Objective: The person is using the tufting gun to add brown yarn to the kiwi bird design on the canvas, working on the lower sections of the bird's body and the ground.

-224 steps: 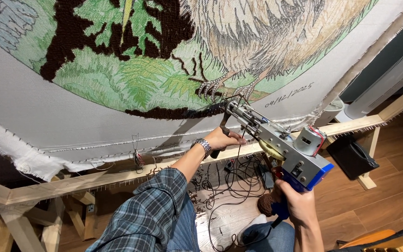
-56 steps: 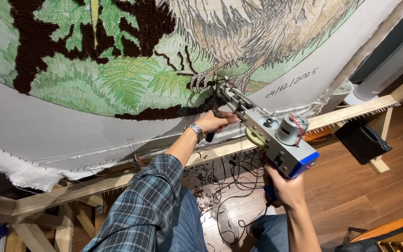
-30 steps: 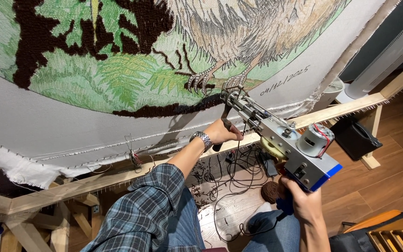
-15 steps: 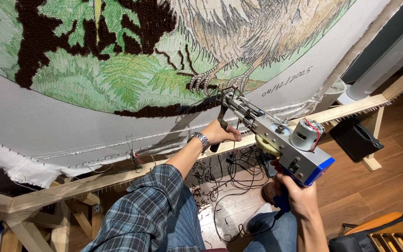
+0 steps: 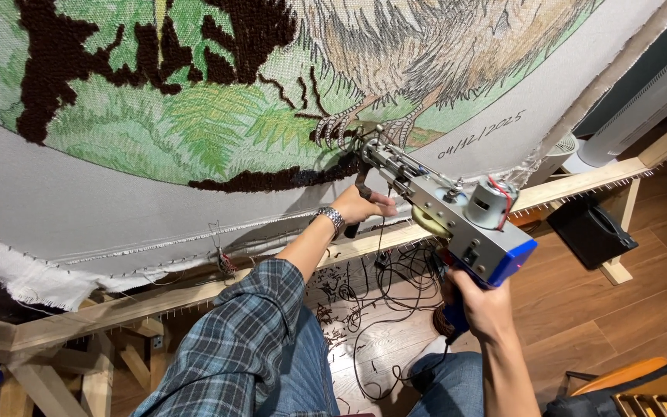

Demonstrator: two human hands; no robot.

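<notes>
Here, seen from above: left hand closed around the dark front handle of the tufting gun, fingers curled tight, a metal wristwatch just behind on the wrist. Right hand wrapped around the blue rear grip under the gun, fist closed on it. Gun tilted, needle end pressed against the stretched cloth at the dark brown band just below the bird's claws. Small motor with red wires sat on top of the gun, near its rear. Wooden frame rail ran below the gun, with tangled black cables on the floor beneath it. Black case stood to the right of the gun, beyond the rail.
</notes>
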